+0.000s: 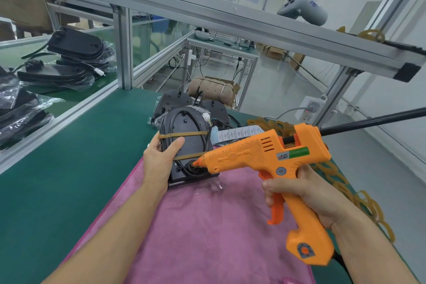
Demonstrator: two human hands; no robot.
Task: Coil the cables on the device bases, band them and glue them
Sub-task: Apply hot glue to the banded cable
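A black device base point(187, 145) stands tilted on its lower edge on the pink towel point(207, 226). A black cable point(200, 129) is coiled on its face, and two tan rubber bands point(184, 134) cross it. My left hand point(159, 161) grips the base's left side, thumb on the face. My right hand point(306, 193) holds the handle of an orange glue gun point(265, 159), one finger on the trigger. The gun's nozzle touches the round cable socket near the base's bottom.
More black bases point(175, 101) lie behind the held one, beside a white label strip point(239, 132). Loose rubber bands point(345, 189) trail along the right table edge. A stack of bases point(73, 53) sits beyond the aluminium frame point(122, 46) at left. A black rod point(373, 120) crosses at right.
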